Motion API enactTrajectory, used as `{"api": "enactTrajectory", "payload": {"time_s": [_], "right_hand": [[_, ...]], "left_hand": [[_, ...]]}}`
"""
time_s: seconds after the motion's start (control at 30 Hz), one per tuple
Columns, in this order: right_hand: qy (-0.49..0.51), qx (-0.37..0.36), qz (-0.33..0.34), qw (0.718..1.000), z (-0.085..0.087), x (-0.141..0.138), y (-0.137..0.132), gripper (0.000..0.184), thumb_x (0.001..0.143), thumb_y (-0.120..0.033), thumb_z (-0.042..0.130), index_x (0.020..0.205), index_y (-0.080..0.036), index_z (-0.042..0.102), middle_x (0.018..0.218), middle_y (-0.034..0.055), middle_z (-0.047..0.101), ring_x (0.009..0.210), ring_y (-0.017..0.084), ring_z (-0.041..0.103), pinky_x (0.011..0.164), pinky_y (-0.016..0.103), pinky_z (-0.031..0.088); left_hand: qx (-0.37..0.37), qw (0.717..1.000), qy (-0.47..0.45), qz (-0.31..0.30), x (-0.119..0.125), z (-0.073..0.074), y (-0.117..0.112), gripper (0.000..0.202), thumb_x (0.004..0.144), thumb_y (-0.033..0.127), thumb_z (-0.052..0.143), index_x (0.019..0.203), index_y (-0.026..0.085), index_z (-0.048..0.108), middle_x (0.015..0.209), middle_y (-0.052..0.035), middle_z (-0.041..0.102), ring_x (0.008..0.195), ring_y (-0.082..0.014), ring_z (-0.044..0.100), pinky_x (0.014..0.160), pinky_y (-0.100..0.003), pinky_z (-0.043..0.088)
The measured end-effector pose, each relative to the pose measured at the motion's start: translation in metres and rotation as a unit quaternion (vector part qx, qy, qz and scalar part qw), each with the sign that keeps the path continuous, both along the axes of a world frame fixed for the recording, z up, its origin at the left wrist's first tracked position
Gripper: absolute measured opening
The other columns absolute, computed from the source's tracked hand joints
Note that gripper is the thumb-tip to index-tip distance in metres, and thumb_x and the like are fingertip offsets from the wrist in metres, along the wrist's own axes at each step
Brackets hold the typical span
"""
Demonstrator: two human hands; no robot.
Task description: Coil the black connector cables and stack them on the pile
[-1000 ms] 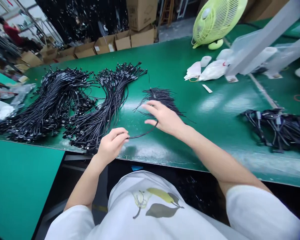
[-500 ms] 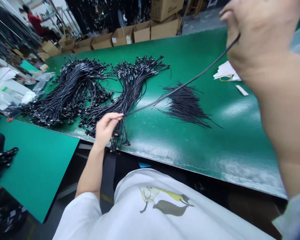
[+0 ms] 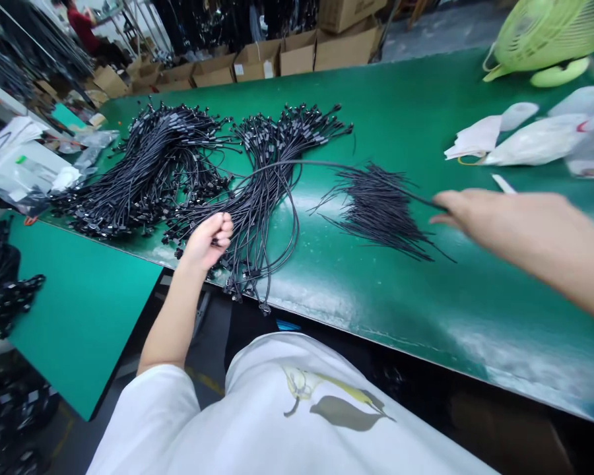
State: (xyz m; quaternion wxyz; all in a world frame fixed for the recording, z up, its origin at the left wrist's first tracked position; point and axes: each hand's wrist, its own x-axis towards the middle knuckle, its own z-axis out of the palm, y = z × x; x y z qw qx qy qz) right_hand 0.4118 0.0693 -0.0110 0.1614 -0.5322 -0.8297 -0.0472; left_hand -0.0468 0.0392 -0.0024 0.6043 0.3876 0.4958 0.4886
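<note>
My right hand (image 3: 468,212) grips the end of a thin black cable (image 3: 321,162) over the right side of a pile of short black strands (image 3: 379,211). From there the cable arcs slackly leftward across the middle bundle of black cables (image 3: 272,165). My left hand (image 3: 210,241) is closed, fingers curled into the palm, at the near left edge of that bundle. Whatever it may hold is hidden. Small connectors show on the bundle's ends, some hanging at the table edge. Farther left lies a larger bundle of black cables (image 3: 143,171).
The green table (image 3: 366,297) runs across the view, with a lower green surface (image 3: 79,310) at left. White papers and bags (image 3: 534,135) and a light green fan (image 3: 549,36) are at right. Cardboard boxes (image 3: 297,59) line the far side; a person (image 3: 82,30) sits beyond.
My right hand has come down from high up to near the table, still with the cable. The cable has gone from stretched between both hands to a slack arc. My left hand's fingers have curled.
</note>
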Motion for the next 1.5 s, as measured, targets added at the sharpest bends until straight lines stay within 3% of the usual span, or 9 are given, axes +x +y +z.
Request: {"api": "enactTrajectory", "payload": {"time_s": [0.13,0.33,0.43,0.57,0.73,0.87,1.1,1.3,1.5], "right_hand": [[-0.080,-0.092,0.130,0.984,-0.023,-0.049,-0.052,0.051,0.100,-0.054,0.027,0.074,-0.019,0.053,0.065,0.0075,0.057,0.045,0.012,0.041,0.046,0.029,0.018],[0.002,-0.225,0.309,0.924,0.013,-0.106,-0.086,0.027,0.099,-0.035,0.041,0.092,-0.020,0.063,0.077,0.0015,0.067,0.061,0.013,0.059,0.054,0.025,0.035],[0.042,-0.191,0.293,0.936,0.027,-0.101,-0.077,0.035,0.101,-0.039,0.034,0.095,-0.021,0.064,0.084,0.0017,0.068,0.068,0.013,0.061,0.059,0.025,0.039],[0.070,-0.153,0.207,0.964,0.025,-0.082,-0.058,0.039,0.099,-0.045,0.036,0.091,-0.020,0.064,0.086,0.0048,0.068,0.075,0.017,0.062,0.065,0.027,0.042],[0.139,-0.162,0.105,0.971,0.000,-0.047,-0.044,0.035,0.095,-0.044,0.042,0.101,-0.019,0.065,0.099,0.0088,0.070,0.087,0.020,0.065,0.077,0.031,0.047],[0.123,-0.092,0.090,0.984,-0.024,-0.041,-0.059,0.035,0.098,-0.037,0.036,0.106,-0.018,0.064,0.097,0.0098,0.070,0.084,0.021,0.065,0.074,0.031,0.048],[0.022,-0.088,0.328,0.940,-0.013,-0.108,-0.116,0.039,0.100,-0.027,0.033,0.077,-0.019,0.064,0.066,0.0019,0.061,0.057,0.013,0.053,0.058,0.026,0.037],[0.194,-0.112,0.200,0.954,0.008,-0.115,-0.086,0.033,0.099,-0.035,0.039,0.087,-0.018,0.065,0.082,0.0053,0.065,0.073,0.013,0.058,0.066,0.025,0.040],[0.533,-0.250,0.097,0.803,-0.040,-0.140,-0.071,0.042,0.084,-0.057,0.060,0.097,-0.018,0.058,0.087,0.0035,0.061,0.079,0.014,0.058,0.072,0.027,0.047]], "left_hand": [[0.029,0.995,0.004,-0.092,0.055,-0.018,-0.018,0.020,0.086,0.034,0.063,0.086,0.015,0.059,0.086,-0.0042,0.063,0.075,-0.0106,0.062,0.063,-0.020,0.049],[0.191,0.933,0.208,-0.222,0.120,-0.027,-0.056,0.021,0.093,0.030,0.044,0.081,0.019,0.056,0.098,-0.0060,0.066,0.096,-0.0182,0.060,0.092,-0.033,0.043],[0.157,0.919,0.217,-0.289,0.129,-0.027,-0.073,0.025,0.094,0.036,0.044,0.090,0.018,0.061,0.069,0.0002,0.056,0.065,-0.0135,0.050,0.071,-0.029,0.042],[0.032,0.946,-0.026,-0.321,0.122,-0.026,-0.080,0.045,0.090,0.055,0.049,0.092,0.013,0.064,0.050,0.0079,0.030,0.045,-0.0079,0.026,0.051,-0.025,0.032],[-0.020,0.964,-0.205,-0.167,0.080,-0.002,-0.071,0.030,0.092,0.039,0.054,0.082,0.013,0.067,0.047,0.0111,0.015,0.037,-0.0036,0.012,0.039,-0.016,0.026],[0.019,0.957,-0.291,0.008,0.056,0.014,-0.060,0.029,0.101,0.022,0.036,0.110,0.013,0.063,0.054,0.0085,0.034,0.037,-0.0014,0.023,0.040,-0.008,0.029],[0.078,0.992,0.029,-0.099,0.110,-0.027,-0.059,0.028,0.088,0.041,0.062,0.095,0.014,0.067,0.083,-0.0061,0.069,0.075,-0.0137,0.066,0.070,-0.023,0.052],[0.096,0.959,0.060,-0.258,0.127,-0.033,-0.078,0.038,0.090,0.051,0.053,0.088,0.015,0.063,0.071,-0.0035,0.065,0.063,-0.0131,0.058,0.065,-0.026,0.047],[0.047,0.978,-0.097,-0.180,0.130,-0.034,-0.075,0.034,0.086,0.049,0.063,0.085,0.015,0.059,0.056,0.0044,0.049,0.049,-0.0078,0.044,0.054,-0.022,0.037]]}}
